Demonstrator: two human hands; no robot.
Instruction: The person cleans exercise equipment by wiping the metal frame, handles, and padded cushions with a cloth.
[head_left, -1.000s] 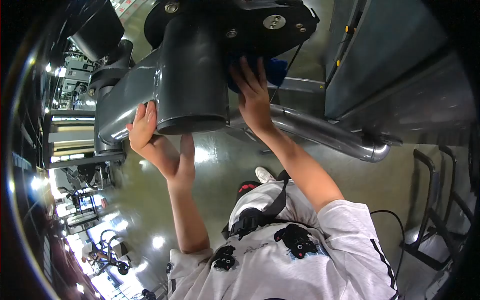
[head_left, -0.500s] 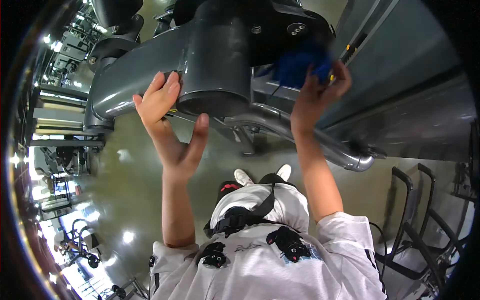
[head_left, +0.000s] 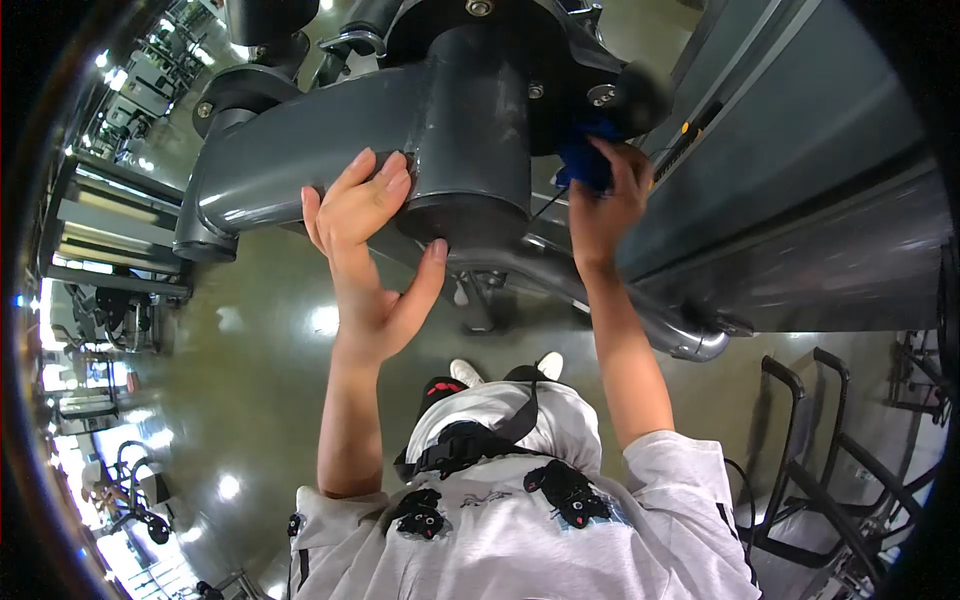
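Note:
My left hand (head_left: 365, 225) rests with spread fingers against the lower end of a thick grey tube of a gym machine (head_left: 475, 140). Its thumb touches the tube's dark end cap (head_left: 465, 218). In my right hand (head_left: 608, 195) is a bunched blue cloth (head_left: 588, 160), pressed up beneath a black bracket with bolts (head_left: 560, 85). Part of the cloth is hidden by my fingers and the bracket's shadow. A thin dark cord or rod shows beside that hand.
A tall grey panel (head_left: 800, 170) stands to the right. Below it runs a curved grey tube (head_left: 690, 340). Black frame handles (head_left: 785, 440) rise at the lower right. More gym machines (head_left: 125, 310) line the left, across a shiny floor (head_left: 260, 370).
The view has shifted, so the machine sits lower and slightly right. My right hand with the cloth has moved left, closer to the tube; my left hand stays against it.

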